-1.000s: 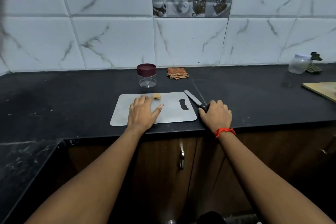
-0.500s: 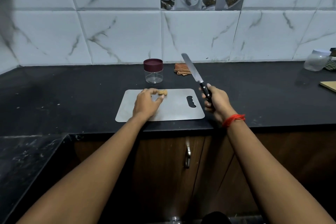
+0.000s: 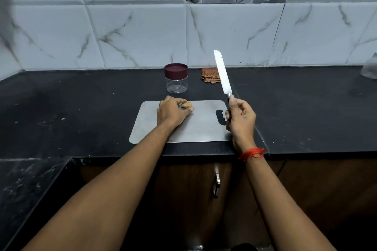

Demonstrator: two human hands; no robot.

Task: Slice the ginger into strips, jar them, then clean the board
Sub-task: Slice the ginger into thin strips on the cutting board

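A small tan piece of ginger point(image 3: 187, 104) lies near the far edge of the grey cutting board point(image 3: 195, 128) on the black counter. My left hand point(image 3: 171, 111) pinches the ginger between curled fingers and thumb. My right hand point(image 3: 240, 121) grips the handle of a knife point(image 3: 222, 73), blade raised and pointing up and away, over the board's right end. A clear jar with a maroon lid point(image 3: 176, 78) stands just behind the board, lid on.
A folded orange-brown cloth point(image 3: 210, 75) lies behind the knife blade near the tiled wall. Part of a clear container point(image 3: 370, 68) shows at the far right edge. The counter's front edge point(image 3: 183, 154) runs above brown cabinet doors.
My right hand lifted the knife off the counter and raised its blade upright. My left hand slid forward from lying flat on the board and closed its fingers on the ginger.
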